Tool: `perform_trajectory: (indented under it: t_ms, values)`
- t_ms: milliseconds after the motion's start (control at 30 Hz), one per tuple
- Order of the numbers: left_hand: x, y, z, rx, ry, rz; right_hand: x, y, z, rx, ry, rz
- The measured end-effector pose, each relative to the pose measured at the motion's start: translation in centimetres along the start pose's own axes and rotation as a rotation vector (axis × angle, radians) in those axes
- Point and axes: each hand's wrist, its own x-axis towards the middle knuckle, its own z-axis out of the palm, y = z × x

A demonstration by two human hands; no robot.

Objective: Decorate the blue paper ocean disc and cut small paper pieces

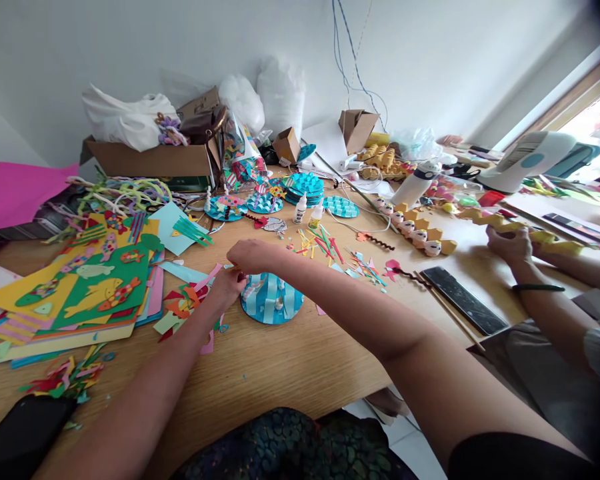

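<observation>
**Reply:** ok but what are you actually pinching? all I get is knuckles lol

**Me:** Can't tell you either, sorry. My left hand (229, 287) and right hand (251, 255) meet with the fingers curled in close together, and whatever might be between the fingertips is hidden. My right fingers are mostly tucked out of sight behind the back of that hand.

**Reply:** and the blue disc (271, 312)?

**Me:** On the table (290, 363), just right of my left fingertips and below my right wrist. Its top edge slips behind my right forearm (325, 287), so you don't get the full circle. Light blue strips run over it, plus a small whitish bit that's too blurry to name. Can't tell if my left fingers touch the rim or just overlap it from up here.

**Reply:** your arms look kinda tangled tbh

**Me:** Ha, not really. The right one reaches in from the lower right, elbow a bit bent, back of the hand up. My left forearm (167, 373) runs up from the lower left with its elbow out of view, fingers pointing toward the other hand. Loose paper scraps (180, 303) sit just left of my left hand, partly behind it. The black phone (25, 427) down in the corner is cut off, and the labels on the two little bottles (301, 209) are too small to read.
</observation>
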Motion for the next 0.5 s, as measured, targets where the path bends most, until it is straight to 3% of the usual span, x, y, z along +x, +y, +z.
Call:
perform_trajectory:
  t_ms: [500]
  values:
    - [-0.25, -0.35, 0.7, -0.065, 0.008, -0.001, 0.05, -0.21, -0.02, 0.0, -0.034, -0.011]
